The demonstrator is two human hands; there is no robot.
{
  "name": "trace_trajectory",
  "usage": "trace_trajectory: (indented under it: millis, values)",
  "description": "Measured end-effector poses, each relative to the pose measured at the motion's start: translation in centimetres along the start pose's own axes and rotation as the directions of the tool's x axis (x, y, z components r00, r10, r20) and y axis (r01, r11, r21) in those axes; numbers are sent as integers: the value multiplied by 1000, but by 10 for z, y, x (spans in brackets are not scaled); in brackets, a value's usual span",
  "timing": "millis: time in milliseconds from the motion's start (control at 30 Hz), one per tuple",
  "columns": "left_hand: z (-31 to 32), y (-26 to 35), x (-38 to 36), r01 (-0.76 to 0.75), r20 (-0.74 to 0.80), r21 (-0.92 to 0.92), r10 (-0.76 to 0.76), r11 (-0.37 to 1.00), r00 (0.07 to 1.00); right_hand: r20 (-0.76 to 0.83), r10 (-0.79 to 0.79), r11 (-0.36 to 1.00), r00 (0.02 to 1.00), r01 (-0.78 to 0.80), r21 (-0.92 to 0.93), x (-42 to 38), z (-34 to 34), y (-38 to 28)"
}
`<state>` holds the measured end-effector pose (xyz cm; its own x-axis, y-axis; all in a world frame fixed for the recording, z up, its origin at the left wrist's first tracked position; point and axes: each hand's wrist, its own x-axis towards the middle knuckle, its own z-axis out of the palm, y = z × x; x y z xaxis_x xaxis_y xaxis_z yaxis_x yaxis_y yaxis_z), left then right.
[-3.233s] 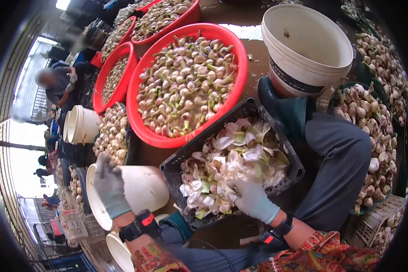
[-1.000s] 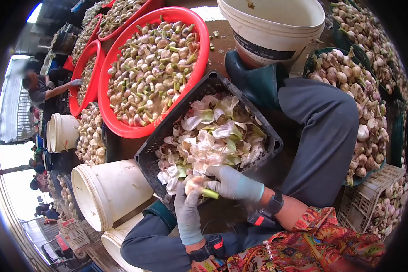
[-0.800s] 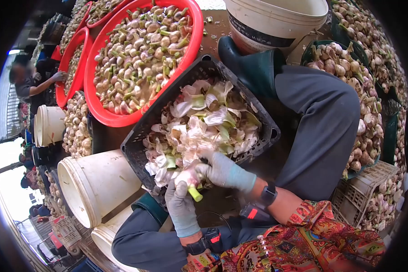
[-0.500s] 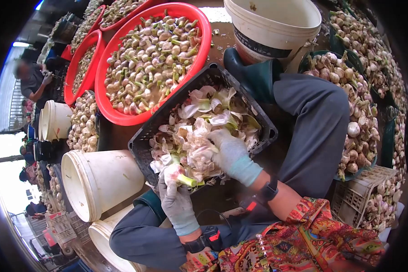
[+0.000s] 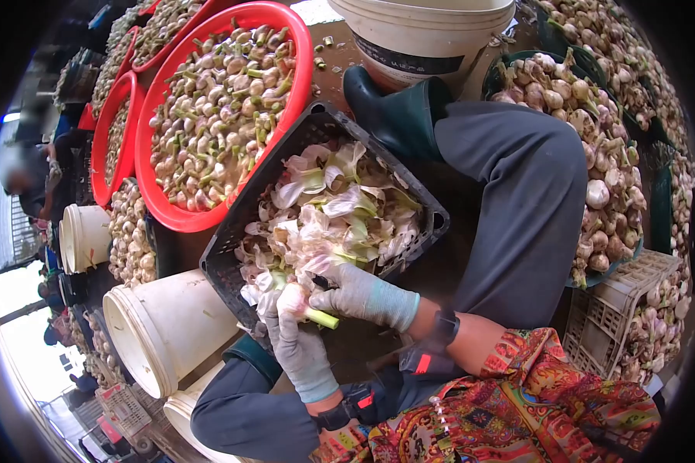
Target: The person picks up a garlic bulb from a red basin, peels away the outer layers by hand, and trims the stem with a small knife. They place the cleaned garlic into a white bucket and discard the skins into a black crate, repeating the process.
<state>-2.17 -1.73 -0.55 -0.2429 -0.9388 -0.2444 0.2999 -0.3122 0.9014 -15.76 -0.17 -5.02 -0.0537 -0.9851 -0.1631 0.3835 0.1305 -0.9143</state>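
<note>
A trimmed garlic bulb (image 5: 292, 299) with a short green stem is pinched in the fingers of my left hand (image 5: 301, 355), low over the near corner of a black crate (image 5: 438, 221). My right hand (image 5: 367, 297) is right beside the bulb, its fingers curled in and the tips close to the bulb's upper side. Something small and dark shows at those fingertips; I cannot tell what it is. Loose papery garlic skins (image 5: 340, 204) fill the crate. Both hands wear grey gloves with pale blue cuffs.
A red basin (image 5: 300, 54) of garlic bulbs stands beyond the crate at left. White buckets (image 5: 181, 324) lie at left, and another white bucket (image 5: 409, 35) stands beyond a green boot (image 5: 401, 116). Untrimmed garlic (image 5: 594, 166) is heaped at right above a beige crate (image 5: 614, 305).
My right hand has come back from the skins in the crate to the garlic bulb. My left hand keeps hold of the bulb. The whole view has shifted slightly.
</note>
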Motion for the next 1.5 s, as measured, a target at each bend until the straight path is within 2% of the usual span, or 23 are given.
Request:
trace_trajectory:
  millis: [33, 100, 167, 233, 300, 367, 433, 467, 500, 567, 700, 767, 833, 900, 967, 1033, 1100, 1133, 1167, 1233, 1367, 1400, 1500]
  values:
    - [0, -1, 2, 5, -18, -1, -5, 1000, 1000, -7, 5, 1000, 1000, -4, 4, 0, 0, 0]
    - [-11, -5, 2, 24, -10, 44, -24, 999, 1000, -87, -63, 971, 994, 41, -236, -1, 2, 0]
    - [-21, -6, 0, 148, 54, -156, -142, 977, 988, -123, 55, 949, 991, -90, -303, 1, -2, -4]
    - [-15, -7, -2, 150, 26, -172, -147, 974, 989, -214, 153, 792, 965, -250, -557, 5, -7, -16]
    - [-2, -5, -3, 133, -87, -221, -156, 966, 984, -254, 77, 773, 964, -219, -596, 6, -2, -15]
    - [-11, -4, -2, 170, -18, -242, -179, 955, 984, -252, 83, 686, 964, -238, -687, 5, 2, -21]
    - [0, 3, 2, 178, 112, -218, -156, 960, 981, -180, -18, 705, 983, -115, -700, 2, 8, -15]
    - [-8, -8, -1, 57, -60, -39, -59, 998, 996, -107, -111, 714, 988, 4, -700, 0, 11, -12]
    - [-9, -8, -3, 46, -64, -45, -49, 998, 997, -95, -114, 710, 989, 14, -704, -2, 13, -16]
    - [-9, -6, -5, 193, -46, 128, -188, 973, 981, -66, -165, 629, 984, 54, -776, -8, 18, -26]
    - [-16, -2, -11, 140, -82, 177, -128, 974, 988, -228, -271, 637, 935, -3, -771, 1, 3, -20]
    - [-22, 7, -14, 169, 129, -69, -159, 983, 979, -400, -337, 688, 852, -67, -723, 16, -20, -11]
    - [-24, 6, -14, 139, 79, -184, -126, 973, 989, -437, -167, 576, 884, -272, -771, 28, -35, -14]
    - [-27, 4, -12, 204, 113, -424, -172, 882, 979, -417, -244, 622, 876, -188, -760, 17, -33, -23]
    - [-15, 9, -12, 173, 113, -416, -138, 893, 984, -390, -314, 648, 865, -105, -754, 3, -27, -33]
    - [-14, 9, -12, 124, 36, -308, -118, 943, 992, -72, -210, 832, 975, 140, -537, -6, -15, -38]
    - [-11, 6, -9, 98, -42, -222, -110, 970, 993, 49, -157, 774, 986, 154, -614, -11, -3, -46]
    - [-12, 3, -7, 22, -53, -65, -25, 998, 998, 65, -220, 721, 973, 208, -661, -11, 2, -42]
    - [-13, 1, -6, -52, -52, 94, 57, 994, 997, 64, -214, 725, 975, 203, -658, -12, 4, -39]
    - [-12, 0, -6, -27, -72, 136, 37, 990, 997, 86, -198, 620, 976, 192, -761, -12, 4, -37]
    - [-3, 0, -8, 26, -80, 239, -7, 971, 997, 19, -163, 587, 986, 113, -802, -13, 5, -37]
    - [-5, 0, -6, 41, -47, 178, -33, 983, 998, -15, -244, 646, 970, 151, -749, -10, 5, -30]
    - [-3, 1, -7, 53, -49, 108, -48, 993, 998, -125, -203, 758, 971, 75, -648, 0, 2, -19]
